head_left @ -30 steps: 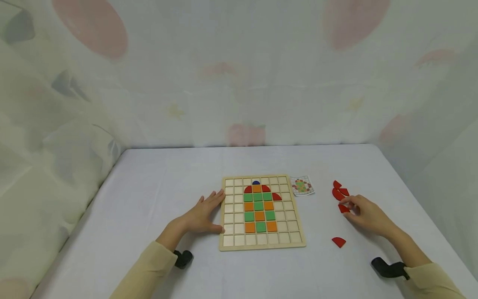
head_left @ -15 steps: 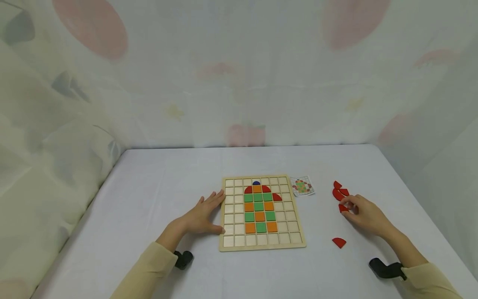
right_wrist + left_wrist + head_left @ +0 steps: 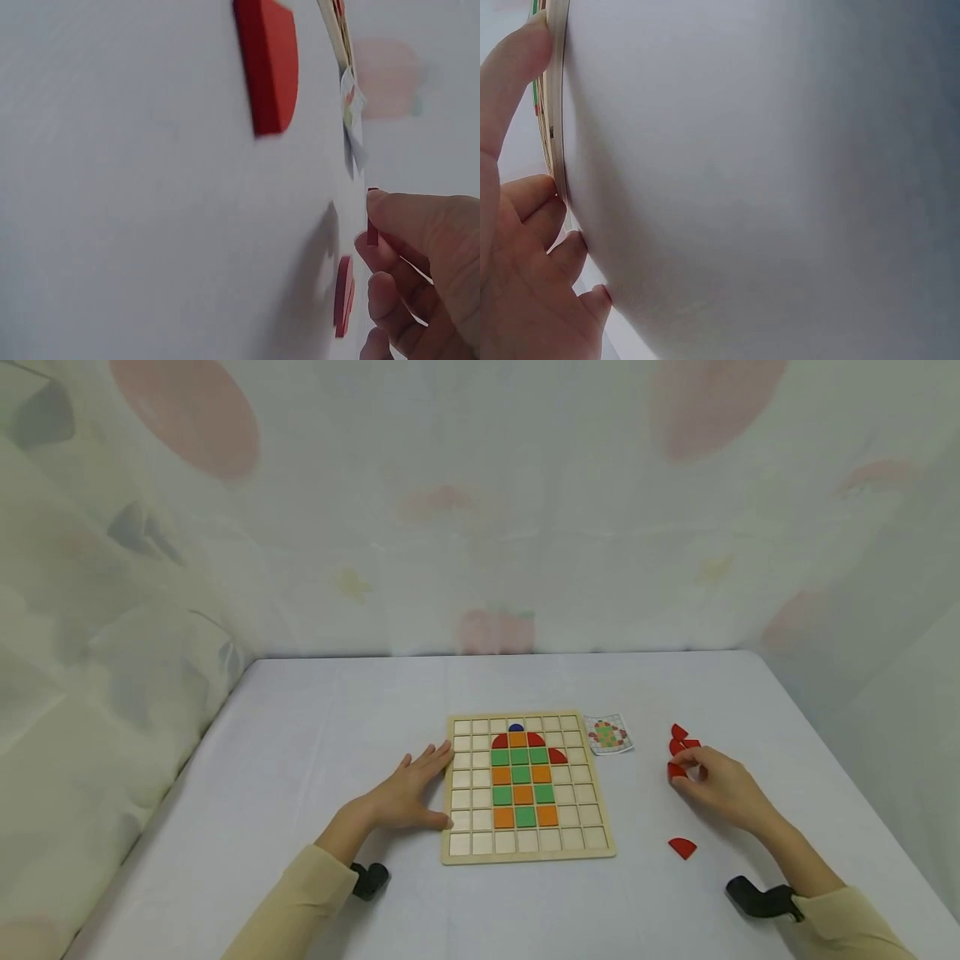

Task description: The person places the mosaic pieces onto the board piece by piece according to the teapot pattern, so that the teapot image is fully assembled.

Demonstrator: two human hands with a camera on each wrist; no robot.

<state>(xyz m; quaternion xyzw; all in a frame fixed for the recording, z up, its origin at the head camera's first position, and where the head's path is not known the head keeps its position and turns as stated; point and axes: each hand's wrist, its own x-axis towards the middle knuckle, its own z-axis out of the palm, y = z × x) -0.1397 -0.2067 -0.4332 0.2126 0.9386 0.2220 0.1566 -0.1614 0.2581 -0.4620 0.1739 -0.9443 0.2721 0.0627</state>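
A wooden grid board [image 3: 528, 859] lies on the white table, with green and orange square tiles, red quarter-circle tiles and a blue tile set in it. My left hand [image 3: 400, 795] rests at its left edge, thumb and fingers spread and touching the rim; the left wrist view has the thumb [image 3: 517, 60] on that edge. To the right of the board, my right hand [image 3: 726, 787] pinches a red quarter-circle tile [image 3: 373, 225] between thumb and fingers. In the right wrist view this tile stands off the table surface, above a shadow.
Several loose red tiles [image 3: 678, 732] lie just beyond my right hand. Another red quarter-circle tile [image 3: 682, 847] lies nearer to me. A small pattern card [image 3: 609, 735] sits by the board's upper right corner. Patterned cloth [image 3: 480, 527] hangs behind the table.
My right hand has shifted slightly left, taking the pinched red tile with it away from its earlier spot. My left hand and the board stay in place.
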